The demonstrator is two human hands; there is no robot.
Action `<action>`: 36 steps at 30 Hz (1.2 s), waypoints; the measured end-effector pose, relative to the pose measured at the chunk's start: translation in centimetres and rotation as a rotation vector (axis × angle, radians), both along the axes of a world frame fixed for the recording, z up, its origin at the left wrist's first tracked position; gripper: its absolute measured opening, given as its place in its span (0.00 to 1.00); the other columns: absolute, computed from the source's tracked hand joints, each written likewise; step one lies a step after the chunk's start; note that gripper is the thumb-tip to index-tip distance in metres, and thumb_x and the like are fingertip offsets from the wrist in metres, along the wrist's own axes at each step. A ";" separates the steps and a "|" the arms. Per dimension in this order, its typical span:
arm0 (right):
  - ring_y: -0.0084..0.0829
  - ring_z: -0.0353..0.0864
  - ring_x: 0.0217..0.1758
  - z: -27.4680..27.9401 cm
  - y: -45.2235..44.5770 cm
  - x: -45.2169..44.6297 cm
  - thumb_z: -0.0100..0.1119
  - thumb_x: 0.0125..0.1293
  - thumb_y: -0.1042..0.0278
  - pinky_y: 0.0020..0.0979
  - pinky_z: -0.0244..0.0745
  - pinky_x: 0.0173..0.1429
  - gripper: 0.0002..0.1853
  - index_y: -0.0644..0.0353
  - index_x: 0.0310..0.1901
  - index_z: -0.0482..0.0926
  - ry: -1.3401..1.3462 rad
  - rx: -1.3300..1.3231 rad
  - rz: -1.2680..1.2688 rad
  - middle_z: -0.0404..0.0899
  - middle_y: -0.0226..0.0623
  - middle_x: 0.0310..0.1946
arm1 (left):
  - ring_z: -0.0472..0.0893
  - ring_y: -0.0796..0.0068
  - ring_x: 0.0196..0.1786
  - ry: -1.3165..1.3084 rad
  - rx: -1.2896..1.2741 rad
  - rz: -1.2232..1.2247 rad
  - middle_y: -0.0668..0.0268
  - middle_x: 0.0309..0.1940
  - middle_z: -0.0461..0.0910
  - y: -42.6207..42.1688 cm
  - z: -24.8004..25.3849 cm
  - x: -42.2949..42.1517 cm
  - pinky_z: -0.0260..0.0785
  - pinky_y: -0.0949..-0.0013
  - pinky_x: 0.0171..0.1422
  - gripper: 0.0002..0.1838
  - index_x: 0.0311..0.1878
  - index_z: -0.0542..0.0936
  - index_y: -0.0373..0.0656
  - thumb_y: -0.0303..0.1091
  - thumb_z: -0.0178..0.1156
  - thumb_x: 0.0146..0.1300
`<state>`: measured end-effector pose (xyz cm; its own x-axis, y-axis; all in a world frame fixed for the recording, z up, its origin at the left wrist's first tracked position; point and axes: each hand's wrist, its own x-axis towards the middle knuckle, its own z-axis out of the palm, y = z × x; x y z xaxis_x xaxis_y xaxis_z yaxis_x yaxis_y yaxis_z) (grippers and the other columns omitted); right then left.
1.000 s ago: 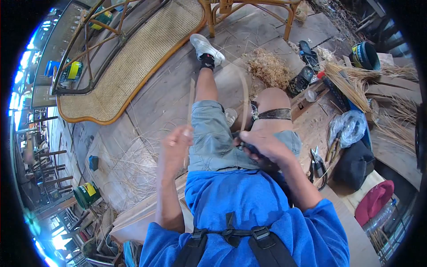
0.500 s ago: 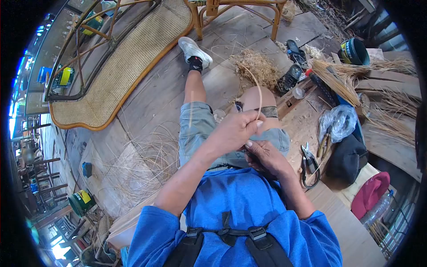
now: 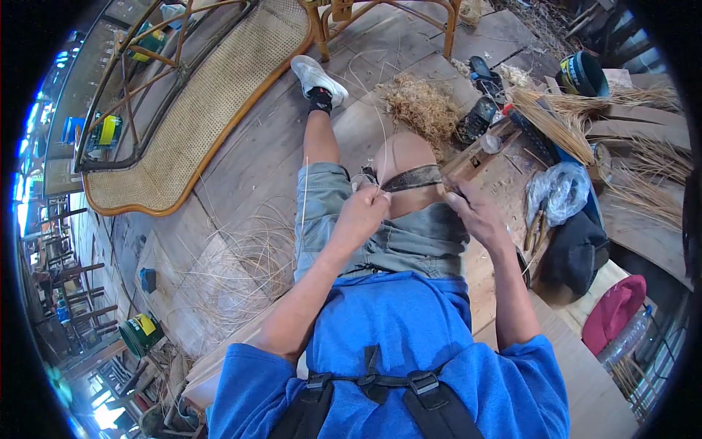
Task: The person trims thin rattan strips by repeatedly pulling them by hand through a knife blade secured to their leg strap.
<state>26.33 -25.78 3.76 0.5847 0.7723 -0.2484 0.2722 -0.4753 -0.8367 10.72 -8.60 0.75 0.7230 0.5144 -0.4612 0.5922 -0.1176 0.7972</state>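
Rattan strip [image 3: 384,132]: thin, pale, smoothly curved, running forward from left hand past inner side of right knee [image 3: 409,152]. Left hand [image 3: 363,211] closed, thumb and forefinger pinching strip. Right hand [image 3: 474,211] partly curled beside dark band [image 3: 413,178] around same leg; cannot tell what it grips. Loose strands [image 3: 252,267] tangled on floor [image 3: 256,146].

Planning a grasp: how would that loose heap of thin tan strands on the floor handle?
Loose heap of thin tan strands: probably light, since it's full of gaps; likely springy, as strands hold open curves; may tangle, given crossing loops.
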 end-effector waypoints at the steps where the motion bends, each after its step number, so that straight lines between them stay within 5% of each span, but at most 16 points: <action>1: 0.52 0.78 0.46 -0.6 0.5 0.2 0.48 0.66 0.52 0.39 0.71 0.51 0.23 0.60 0.56 0.71 -0.055 -0.135 0.034 0.78 0.57 0.40 | 0.78 0.47 0.30 -0.028 0.108 -0.023 0.47 0.24 0.78 -0.7 0.3 0.2 0.70 0.54 0.36 0.19 0.32 0.79 0.38 0.44 0.45 0.64; 3: 0.53 0.77 0.47 -0.5 1.5 -0.2 0.45 0.67 0.51 0.42 0.70 0.51 0.23 0.60 0.55 0.71 -0.099 -0.173 -0.026 0.78 0.58 0.41 | 0.79 0.46 0.29 -0.081 0.317 -0.070 0.48 0.24 0.78 -2.1 1.5 0.8 0.71 0.52 0.36 0.18 0.32 0.78 0.39 0.43 0.46 0.64; 12: 0.57 0.78 0.41 -0.2 3.6 -1.1 0.46 0.66 0.52 0.49 0.71 0.48 0.22 0.63 0.51 0.70 -0.262 -0.396 0.039 0.78 0.58 0.34 | 0.78 0.44 0.35 0.049 0.451 -0.111 0.45 0.27 0.77 -2.6 0.8 2.3 0.68 0.49 0.38 0.14 0.33 0.76 0.39 0.42 0.50 0.63; 15: 0.58 0.77 0.40 0.1 3.9 -1.1 0.45 0.66 0.53 0.50 0.71 0.46 0.22 0.63 0.51 0.68 -0.258 -0.441 0.072 0.78 0.60 0.34 | 0.79 0.48 0.32 -0.103 0.293 -0.004 0.47 0.24 0.77 -2.5 1.2 0.0 0.68 0.54 0.36 0.14 0.32 0.76 0.37 0.40 0.51 0.62; 18: 0.58 0.77 0.40 -0.6 3.7 -0.8 0.44 0.66 0.53 0.50 0.71 0.45 0.21 0.64 0.50 0.68 -0.269 -0.393 0.059 0.77 0.61 0.33 | 0.78 0.55 0.28 0.058 0.109 -0.089 0.49 0.22 0.75 -1.9 2.6 -2.3 0.67 0.60 0.33 0.15 0.30 0.75 0.35 0.39 0.52 0.62; 24: 0.58 0.78 0.39 -1.5 2.9 0.4 0.44 0.67 0.52 0.51 0.72 0.43 0.21 0.63 0.49 0.69 -0.229 -0.319 -0.020 0.78 0.61 0.31 | 0.71 0.71 0.22 -0.114 0.187 -0.115 0.57 0.16 0.71 -1.9 1.0 2.0 0.63 0.63 0.29 0.17 0.25 0.73 0.34 0.39 0.50 0.63; 29: 0.57 0.79 0.36 -1.2 3.0 -1.7 0.46 0.66 0.52 0.52 0.72 0.42 0.20 0.61 0.50 0.67 -0.384 -0.430 0.065 0.78 0.58 0.29 | 0.65 0.80 0.22 -0.127 -0.015 -0.082 0.68 0.15 0.67 -1.7 -1.4 3.7 0.58 0.70 0.25 0.18 0.21 0.70 0.36 0.38 0.49 0.64; 33: 0.56 0.79 0.36 -1.5 3.5 -1.9 0.46 0.66 0.52 0.52 0.72 0.41 0.22 0.61 0.52 0.66 -0.334 -0.415 0.014 0.79 0.57 0.30 | 0.66 0.76 0.23 -0.010 -0.198 -0.142 0.61 0.15 0.66 -0.8 0.3 -1.2 0.60 0.65 0.28 0.17 0.23 0.68 0.33 0.36 0.48 0.63; 36: 0.57 0.78 0.37 -2.5 3.4 -1.4 0.45 0.66 0.51 0.51 0.72 0.43 0.22 0.62 0.52 0.66 -0.302 -0.391 -0.008 0.79 0.58 0.31 | 0.60 0.85 0.24 0.147 -0.359 -0.111 0.75 0.17 0.61 -0.2 3.2 -10.1 0.53 0.72 0.26 0.16 0.22 0.67 0.40 0.36 0.50 0.64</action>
